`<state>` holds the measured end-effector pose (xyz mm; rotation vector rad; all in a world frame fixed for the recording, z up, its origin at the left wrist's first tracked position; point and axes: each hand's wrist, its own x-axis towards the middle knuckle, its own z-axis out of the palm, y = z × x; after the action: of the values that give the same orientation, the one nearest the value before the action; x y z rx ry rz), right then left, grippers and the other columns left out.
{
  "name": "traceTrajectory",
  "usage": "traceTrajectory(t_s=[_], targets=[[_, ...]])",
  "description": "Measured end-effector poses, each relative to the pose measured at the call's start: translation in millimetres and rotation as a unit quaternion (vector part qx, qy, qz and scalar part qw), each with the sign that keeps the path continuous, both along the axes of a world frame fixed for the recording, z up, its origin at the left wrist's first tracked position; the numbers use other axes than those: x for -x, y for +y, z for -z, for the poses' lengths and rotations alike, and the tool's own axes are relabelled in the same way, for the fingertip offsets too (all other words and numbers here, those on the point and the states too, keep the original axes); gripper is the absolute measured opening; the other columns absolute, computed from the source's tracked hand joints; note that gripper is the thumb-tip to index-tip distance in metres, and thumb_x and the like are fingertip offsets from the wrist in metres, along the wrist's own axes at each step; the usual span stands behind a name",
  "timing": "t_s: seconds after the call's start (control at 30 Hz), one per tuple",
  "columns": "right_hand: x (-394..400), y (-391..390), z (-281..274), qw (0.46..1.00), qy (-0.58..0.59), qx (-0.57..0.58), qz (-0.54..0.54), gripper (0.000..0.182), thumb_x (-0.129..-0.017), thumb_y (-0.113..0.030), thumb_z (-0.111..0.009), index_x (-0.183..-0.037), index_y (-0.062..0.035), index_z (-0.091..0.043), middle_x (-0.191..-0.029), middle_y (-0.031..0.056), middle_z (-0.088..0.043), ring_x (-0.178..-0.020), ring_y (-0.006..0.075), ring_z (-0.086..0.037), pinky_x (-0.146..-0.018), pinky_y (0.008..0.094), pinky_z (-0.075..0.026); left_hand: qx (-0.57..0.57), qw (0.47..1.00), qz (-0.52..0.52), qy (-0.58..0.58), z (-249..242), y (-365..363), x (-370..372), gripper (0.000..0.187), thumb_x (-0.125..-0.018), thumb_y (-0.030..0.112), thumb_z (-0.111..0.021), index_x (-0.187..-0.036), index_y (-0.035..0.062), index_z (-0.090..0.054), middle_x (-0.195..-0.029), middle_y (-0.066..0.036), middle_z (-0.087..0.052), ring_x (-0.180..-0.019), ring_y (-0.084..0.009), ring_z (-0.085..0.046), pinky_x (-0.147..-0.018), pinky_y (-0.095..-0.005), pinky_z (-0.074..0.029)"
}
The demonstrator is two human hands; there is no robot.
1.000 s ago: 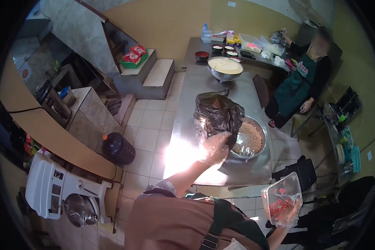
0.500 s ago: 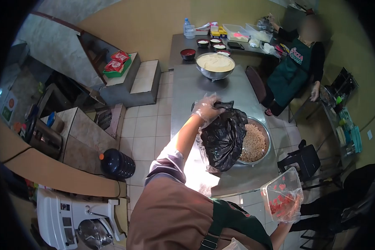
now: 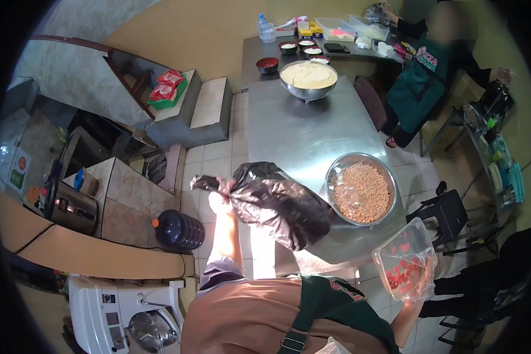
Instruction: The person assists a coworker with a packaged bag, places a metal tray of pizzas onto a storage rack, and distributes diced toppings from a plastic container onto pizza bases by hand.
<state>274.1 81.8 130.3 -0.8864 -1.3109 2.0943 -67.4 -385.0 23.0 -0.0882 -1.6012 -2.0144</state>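
Note:
My left hand [image 3: 220,202], in a thin clear glove, is closed round the gathered neck of a black plastic bag [image 3: 286,203]. The bag hangs over the left side of the metal table. To its right sits a large steel bowl [image 3: 391,213] of small light-brown pieces, with a bit of clear plastic lying on them. Down at the right, my right hand [image 3: 420,295] grips a clear plastic container [image 3: 389,251], held tilted beyond the table's corner. Red pieces cling inside it, and most of that hand's fingers are hidden by the container.
The steel table [image 3: 289,133] bears a bowl of pale dough-like or powdery stuff [image 3: 308,75] at its far end. Small dark bowls [image 3: 268,65] stand behind. A co-worker in a green apron [image 3: 417,88] is at the back right. A black chair [image 3: 439,215] and a white mixer [image 3: 109,312] flank me.
My left hand has drawn the black bag left and towards me, away from the bowl, whose contents now show fully. My right hand still holds the container. The co-worker's lower hand has risen.

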Motion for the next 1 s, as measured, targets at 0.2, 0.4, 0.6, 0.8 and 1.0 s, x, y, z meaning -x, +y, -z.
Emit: traceTrajectory(t_s=[0.2, 0.4, 0.6, 0.8, 1.0], targets=[[13, 38, 31, 0.69, -0.06, -0.713, -0.108, 0.059, -0.081, -0.041, -0.045, -0.129, -0.0122, -0.027, -0.123, 0.016, -0.036, -0.107, 0.0301, -0.042, -0.084, 0.0416, -0.041, -0.215, 0.969, 0.03, -0.115, 22, -45, -59, 0.023, -0.077, 0.01, -0.055, -0.098, 0.0015, -0.05, -0.079, -0.009, -0.055, -0.075, -0.0163, -0.052, -0.068, -0.0278, -0.043], [54, -3, -14, 0.991, 0.03, 0.017, -0.132, 0.051, -0.084, -0.041, -0.042, -0.125, -0.0136, -0.029, -0.113, 0.0156, -0.039, -0.099, 0.031, -0.045, -0.078, 0.0448, -0.044, -0.339, 0.908, -0.042, -0.244, -13, -21, -153, 0.027, -0.073, 0.009, -0.058, -0.098, 0.0022, -0.048, -0.082, -0.01, -0.054, -0.068, -0.0193, -0.052, -0.063, -0.0279, -0.043], [59, -12, -20, 0.99, 0.038, 0.111, -0.077, 0.046, -0.084, -0.035, -0.047, -0.124, -0.0191, -0.031, -0.113, 0.0129, -0.04, -0.1, 0.0288, -0.044, -0.078, 0.0455, -0.042, 0.555, 0.828, 0.058, -0.048, -34, -37, -187, 0.081, -0.052, 0.021, -0.065, -0.123, -0.0023, -0.034, -0.07, -0.01, -0.051, -0.057, -0.0227, -0.049, -0.049, -0.0286, -0.041], [55, 17, 13, 0.986, 0.08, 0.091, -0.115, 0.043, -0.083, -0.033, -0.048, -0.121, -0.0143, -0.037, -0.112, 0.0105, -0.042, -0.102, 0.0255, -0.042, -0.084, 0.0419, -0.039, 0.529, 0.775, 0.181, -0.294, -39, 19, -210, 0.068, -0.062, 0.019, -0.057, -0.125, 0.0079, -0.035, -0.069, -0.01, -0.054, -0.054, -0.0192, -0.049, -0.05, -0.0297, -0.042], [35, 18, -2, 0.982, 0.101, 0.108, -0.115, 0.041, -0.084, -0.032, -0.048, -0.118, -0.0101, -0.041, -0.109, 0.0116, -0.047, -0.099, 0.0237, -0.045, -0.083, 0.0381, -0.04, 0.649, 0.758, 0.065, -0.013, 0, 56, -212, 0.015, -0.07, 0.011, -0.055, -0.084, 0.0048, -0.056, -0.079, -0.009, -0.056, -0.068, -0.0229, -0.056, -0.059, -0.0298, -0.047]])
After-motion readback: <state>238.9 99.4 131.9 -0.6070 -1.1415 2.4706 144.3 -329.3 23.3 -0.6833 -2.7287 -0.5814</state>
